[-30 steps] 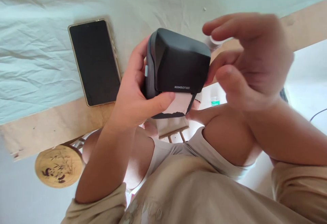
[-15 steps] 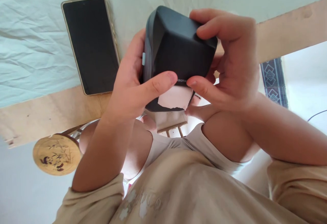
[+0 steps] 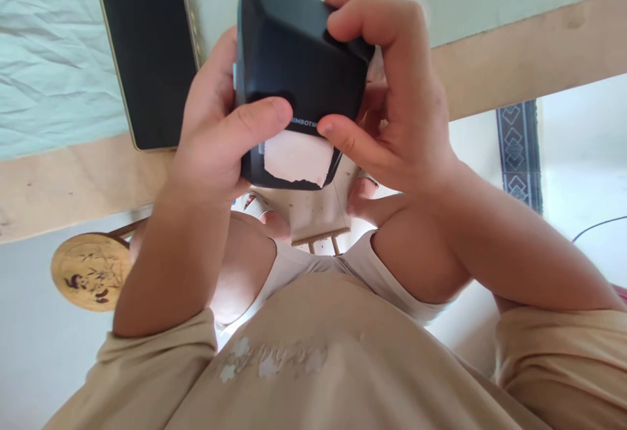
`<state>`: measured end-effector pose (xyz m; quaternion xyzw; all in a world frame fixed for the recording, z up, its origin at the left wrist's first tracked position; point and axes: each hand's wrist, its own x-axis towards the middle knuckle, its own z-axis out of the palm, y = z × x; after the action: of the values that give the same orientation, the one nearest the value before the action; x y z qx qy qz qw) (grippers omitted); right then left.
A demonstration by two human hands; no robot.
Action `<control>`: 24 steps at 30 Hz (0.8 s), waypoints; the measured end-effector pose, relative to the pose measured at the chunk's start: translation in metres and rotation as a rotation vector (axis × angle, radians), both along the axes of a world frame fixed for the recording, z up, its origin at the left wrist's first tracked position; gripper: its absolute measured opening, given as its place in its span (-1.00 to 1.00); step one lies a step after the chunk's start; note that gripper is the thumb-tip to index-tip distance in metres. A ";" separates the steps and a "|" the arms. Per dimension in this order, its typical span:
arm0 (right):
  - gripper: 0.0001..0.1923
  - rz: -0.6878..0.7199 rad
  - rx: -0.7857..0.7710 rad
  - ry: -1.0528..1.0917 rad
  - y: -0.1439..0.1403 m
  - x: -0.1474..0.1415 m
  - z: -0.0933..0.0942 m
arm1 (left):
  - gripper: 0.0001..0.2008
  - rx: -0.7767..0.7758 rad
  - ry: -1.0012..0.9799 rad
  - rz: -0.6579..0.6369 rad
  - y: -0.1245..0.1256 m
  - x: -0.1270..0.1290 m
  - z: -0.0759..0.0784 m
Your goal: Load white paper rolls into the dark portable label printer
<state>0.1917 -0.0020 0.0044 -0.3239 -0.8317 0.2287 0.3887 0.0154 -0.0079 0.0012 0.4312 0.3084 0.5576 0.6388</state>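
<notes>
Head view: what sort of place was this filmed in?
Probably a room in a home, though that isn't certain. The signs are a light wooden table partly covered by wrinkled pale green cloth, what looks like a round wooden stool with a panda picture, and a dark diamond-patterned floor strip.

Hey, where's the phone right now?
In the head view, the phone lies at the upper left on the green cloth, just beyond the left hand, its lower end over the bare wood strip.
</notes>
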 end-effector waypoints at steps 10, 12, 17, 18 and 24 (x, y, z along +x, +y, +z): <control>-0.50 -0.062 -0.056 -0.037 -0.015 0.005 0.006 | -0.70 0.052 -0.005 -0.052 0.002 0.000 -0.008; -0.50 -0.062 -0.093 -0.080 -0.017 0.009 0.008 | -0.70 0.061 -0.026 -0.063 0.003 0.001 -0.008; -0.45 -0.060 -0.099 -0.109 -0.013 0.014 0.010 | -0.60 -0.045 -0.102 -0.120 0.006 0.001 -0.003; -0.43 -0.063 -0.098 -0.110 -0.012 0.014 0.010 | -0.58 -0.089 -0.126 -0.101 0.007 0.001 -0.002; -0.41 -0.014 -0.072 -0.099 -0.006 0.014 0.008 | -0.68 -0.075 -0.040 0.072 0.011 0.000 -0.003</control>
<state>0.2059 -0.0085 0.0126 -0.3546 -0.8388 0.2394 0.3367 0.0154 0.0028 -0.0019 0.3844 0.3318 0.5766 0.6400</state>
